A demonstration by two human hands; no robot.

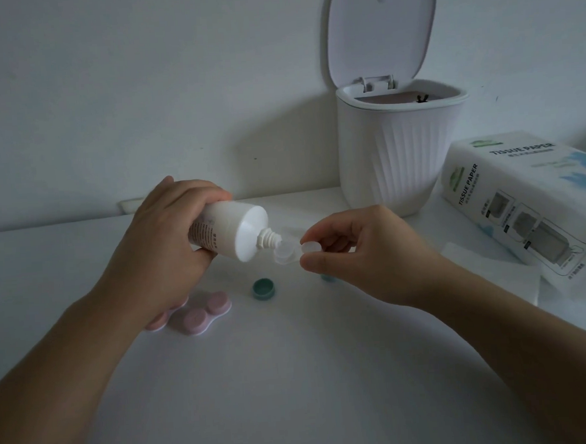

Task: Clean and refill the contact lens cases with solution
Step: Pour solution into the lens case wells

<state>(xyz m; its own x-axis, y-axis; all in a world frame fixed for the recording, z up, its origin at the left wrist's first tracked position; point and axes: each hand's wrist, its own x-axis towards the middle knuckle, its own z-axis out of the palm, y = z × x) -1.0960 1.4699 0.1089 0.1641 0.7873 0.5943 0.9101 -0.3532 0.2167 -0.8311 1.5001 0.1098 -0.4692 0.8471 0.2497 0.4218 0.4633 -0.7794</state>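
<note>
My left hand (163, 250) grips a white solution bottle (232, 232), tipped so its uncapped nozzle points down into a clear lens case (286, 251). My right hand (359, 255) pinches that open case by its right well and holds it above the table. A green cap (263, 288) lies on the table below; a second green cap (327, 277) peeks out under my right hand. A pink lens case (203, 315) with both caps on lies near my left wrist. Another pink case (162, 320) is partly hidden beneath that wrist.
A white ribbed bin (397, 153) with its lid flipped up stands at the back right against the wall. A tissue paper pack (523, 201) lies to its right, with a loose white tissue (493, 271) spread in front of it on the white table (294, 376).
</note>
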